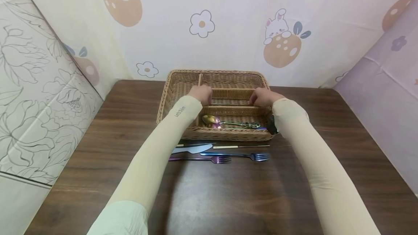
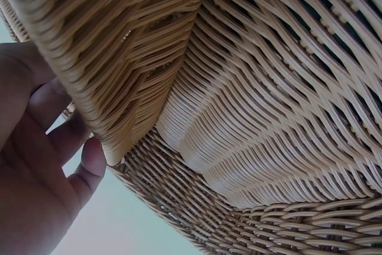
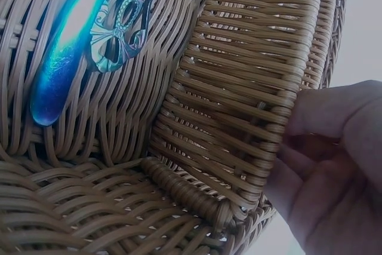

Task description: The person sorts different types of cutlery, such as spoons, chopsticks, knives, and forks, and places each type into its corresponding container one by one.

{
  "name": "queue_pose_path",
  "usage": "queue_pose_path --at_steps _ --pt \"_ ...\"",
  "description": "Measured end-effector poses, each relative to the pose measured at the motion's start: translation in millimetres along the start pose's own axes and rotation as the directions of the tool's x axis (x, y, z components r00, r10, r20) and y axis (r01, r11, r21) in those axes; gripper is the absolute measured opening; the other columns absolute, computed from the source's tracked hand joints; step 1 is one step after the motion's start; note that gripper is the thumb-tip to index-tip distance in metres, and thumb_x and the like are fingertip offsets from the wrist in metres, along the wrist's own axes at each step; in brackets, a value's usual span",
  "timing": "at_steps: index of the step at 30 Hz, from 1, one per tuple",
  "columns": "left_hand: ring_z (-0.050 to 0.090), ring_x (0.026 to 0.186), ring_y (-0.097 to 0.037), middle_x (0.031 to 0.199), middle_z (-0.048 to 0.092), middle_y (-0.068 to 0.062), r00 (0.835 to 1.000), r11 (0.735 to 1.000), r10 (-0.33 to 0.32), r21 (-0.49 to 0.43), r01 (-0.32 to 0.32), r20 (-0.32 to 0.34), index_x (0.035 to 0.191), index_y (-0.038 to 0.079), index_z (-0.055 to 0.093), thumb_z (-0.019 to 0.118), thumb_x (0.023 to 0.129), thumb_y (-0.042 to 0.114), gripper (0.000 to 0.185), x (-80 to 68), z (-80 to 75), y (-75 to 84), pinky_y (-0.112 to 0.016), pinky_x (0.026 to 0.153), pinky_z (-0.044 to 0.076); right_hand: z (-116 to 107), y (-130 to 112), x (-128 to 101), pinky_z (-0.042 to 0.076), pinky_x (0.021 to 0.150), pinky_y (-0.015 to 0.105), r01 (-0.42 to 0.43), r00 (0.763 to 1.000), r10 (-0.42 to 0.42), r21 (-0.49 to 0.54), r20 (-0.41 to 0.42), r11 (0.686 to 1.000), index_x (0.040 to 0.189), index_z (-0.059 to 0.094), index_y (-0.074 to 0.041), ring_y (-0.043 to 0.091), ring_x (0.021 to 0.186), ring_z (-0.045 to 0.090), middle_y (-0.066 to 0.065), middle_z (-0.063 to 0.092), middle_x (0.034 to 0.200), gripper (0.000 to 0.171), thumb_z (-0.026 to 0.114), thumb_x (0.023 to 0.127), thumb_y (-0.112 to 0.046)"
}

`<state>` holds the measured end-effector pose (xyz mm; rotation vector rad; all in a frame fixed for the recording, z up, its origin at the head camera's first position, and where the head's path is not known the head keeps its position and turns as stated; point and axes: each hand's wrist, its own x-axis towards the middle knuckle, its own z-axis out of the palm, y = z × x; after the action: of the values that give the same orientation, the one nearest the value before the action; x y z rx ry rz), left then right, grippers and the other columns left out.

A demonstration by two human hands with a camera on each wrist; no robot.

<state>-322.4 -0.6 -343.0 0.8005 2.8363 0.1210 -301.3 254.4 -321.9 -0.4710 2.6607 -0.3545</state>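
A wicker basket [image 1: 169, 79] with inner dividers stands at the back of the table. My left hand [image 1: 202, 94] reaches down into its middle compartment. In the left wrist view the bent fingers [image 2: 92, 156] touch a woven divider [image 2: 77, 82], which hides what lies past them. At the compartment's right end is my right hand [image 1: 261, 97], its fingertips hidden behind another woven divider [image 3: 250, 76]. Whether either hand holds something there is not visible. A gold and pink spoon [image 1: 212, 120] lies in the front compartment. Beside it, a blue handle [image 3: 65, 58] and an ornate handle [image 3: 128, 22] show.
In front of the basket lie a blue fork [image 1: 259, 157], a purple fork [image 1: 220, 159], a table knife [image 1: 196, 149] and thin pieces with pale handles [image 1: 225, 147]. A patterned wall covering [image 1: 235, 28] rises directly behind the brown table [image 1: 228, 198].
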Motion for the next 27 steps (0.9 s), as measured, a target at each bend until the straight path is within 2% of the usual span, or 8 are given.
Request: queue_pose_path --at_steps 8,11,14,17,20,22,25,27 --pt "0.054 0.078 -0.015 0.088 0.07 0.004 0.999 0.999 -0.035 0.026 0.034 0.024 0.07 0.018 0.068 0.062 0.087 0.003 0.023 5.6 8.1 -1.0 -0.043 0.089 0.04 3 -3 2 0.049 0.085 0.047 -0.014 1.0 0.014 -0.049 0.006 0.999 0.108 0.067 0.009 0.039 0.107 0.058 0.027 0.063 0.113 0.028 0.046 0.09 0.002" --pt "0.056 0.083 -0.016 0.094 0.07 0.004 0.999 0.998 -0.042 0.039 0.041 0.015 0.073 0.019 0.07 0.064 0.089 0.008 0.02 9.0 10.6 -1.7 -0.046 0.092 0.038 4 -3 3 0.05 0.076 0.041 -0.02 1.0 0.02 -0.065 0.003 0.998 0.106 0.067 0.01 0.03 0.085 0.062 0.026 0.065 0.105 0.027 0.047 0.094 -0.003" --pt "0.056 0.083 -0.017 0.093 0.071 0.003 0.999 0.998 -0.046 0.051 0.045 0.019 0.072 0.018 0.07 0.063 0.088 0.008 0.02 12.9 12.5 -2.4 -0.046 0.093 0.036 5 -1 6 0.044 0.064 0.033 -0.019 1.0 0.018 -0.066 -0.002 0.998 0.101 0.069 0.01 0.016 0.059 0.049 0.018 0.067 0.081 0.026 0.049 0.096 -0.007" --pt "0.055 0.08 -0.018 0.088 0.071 0.002 0.998 0.997 -0.056 0.061 0.055 0.026 0.068 0.016 0.068 0.062 0.086 0.005 0.023 15.8 13.4 -2.5 -0.046 0.091 0.035 5 1 8 0.036 0.056 0.028 -0.017 1.0 0.017 -0.047 0.007 0.999 0.087 0.07 0.006 0.01 0.048 0.028 0.004 0.049 0.054 0.027 0.049 0.097 -0.009" --pt "0.052 0.076 -0.018 0.081 0.068 0.002 0.997 0.995 -0.071 0.066 0.068 0.043 0.064 0.017 0.064 0.061 0.086 0.004 0.025 17.2 13.3 -1.4 -0.045 0.089 0.036 6 2 9 0.029 0.051 0.025 -0.026 0.999 0.027 -0.014 0.027 1.0 0.067 0.061 -0.001 0.007 0.046 0.021 -0.005 0.031 0.049 0.034 0.048 0.097 -0.01" --pt "0.049 0.073 -0.017 0.076 0.066 0.002 0.995 0.995 -0.08 0.071 0.076 0.058 0.061 0.017 0.06 0.059 0.085 0.003 0.028 17.3 12.6 0.0 -0.047 0.092 0.035 7 3 9 0.027 0.049 0.023 -0.039 0.998 0.038 0.007 0.042 0.999 0.059 0.051 -0.007 0.007 0.045 0.021 -0.006 0.028 0.049 0.039 0.047 0.097 -0.01" --pt "0.043 0.069 -0.018 0.073 0.065 0.0 0.992 0.994 -0.095 0.066 0.089 0.085 0.059 0.016 0.054 0.056 0.085 0.001 0.031 16.5 11.4 2.5 -0.046 0.093 0.033 7 2 8 0.027 0.049 0.024 -0.046 0.997 0.044 0.025 0.067 0.999 0.055 0.04 -0.014 0.007 0.045 0.022 -0.005 0.028 0.049 0.044 0.045 0.098 -0.008" --pt "0.041 0.069 -0.018 0.077 0.067 0.0 0.99 0.993 -0.106 0.061 0.101 0.092 0.058 0.017 0.054 0.056 0.086 0.001 0.032 15.8 10.5 3.7 -0.045 0.093 0.033 6 1 6 0.027 0.05 0.024 -0.044 0.996 0.042 0.029 0.084 0.999 0.055 0.038 -0.015 0.008 0.046 0.021 -0.005 0.028 0.05 0.044 0.043 0.098 -0.007"
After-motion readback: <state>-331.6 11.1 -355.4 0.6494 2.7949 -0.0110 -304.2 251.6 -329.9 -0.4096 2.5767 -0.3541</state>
